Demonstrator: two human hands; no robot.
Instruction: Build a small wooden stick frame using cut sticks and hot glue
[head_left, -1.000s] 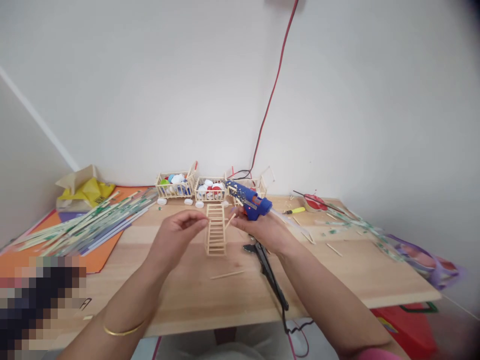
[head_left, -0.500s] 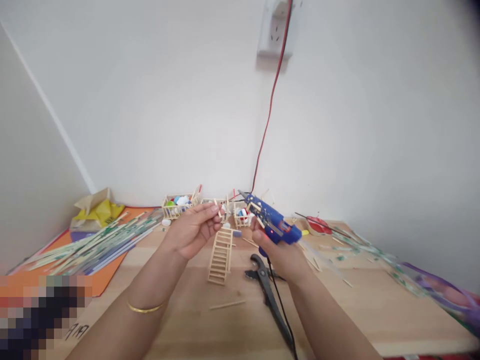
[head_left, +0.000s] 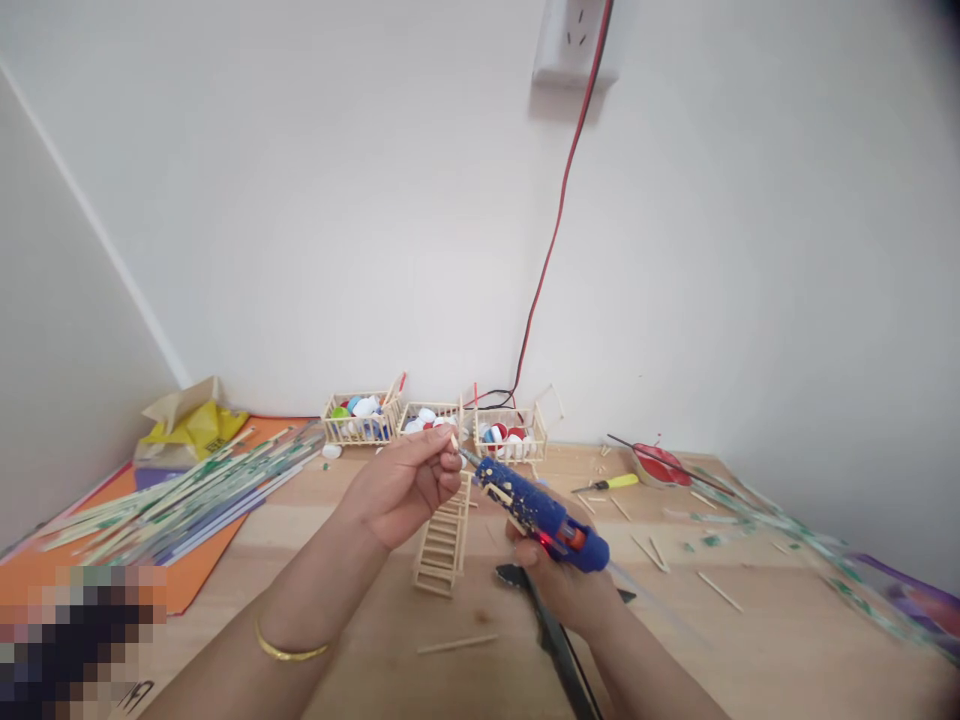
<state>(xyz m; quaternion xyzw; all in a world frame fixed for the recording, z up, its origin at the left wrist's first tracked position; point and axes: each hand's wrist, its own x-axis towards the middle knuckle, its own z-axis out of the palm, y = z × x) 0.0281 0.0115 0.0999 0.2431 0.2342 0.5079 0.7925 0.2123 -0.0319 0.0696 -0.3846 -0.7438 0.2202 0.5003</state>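
Note:
My left hand (head_left: 409, 480) pinches a short wooden stick (head_left: 454, 441) between thumb and fingertips. In my right hand (head_left: 559, 575) is a blue hot glue gun (head_left: 536, 508), speckled with dried bits and with a red light lit. Its nozzle points up and left, at or very close to the stick; whether they touch I cannot tell. Below my left hand a small ladder-like frame of sticks (head_left: 440, 550) stands on the table, its top partly hidden by my fingers. Dark pliers (head_left: 555, 640) lie under my right hand, partly covered.
Stick baskets (head_left: 361, 428) with bottle caps line the wall. Many long sticks (head_left: 225, 490) lie on orange card at left. Loose stick pieces (head_left: 457, 644), a yellow-handled tool (head_left: 619, 482) and a red dish (head_left: 664, 465) are on the wooden table. A red-black cord (head_left: 559, 220) hangs from the socket.
The glue gun has moved down so its nozzle comes to the stick in my left hand. My left hand has shifted slightly right and down in view. The camera view has shifted a little.

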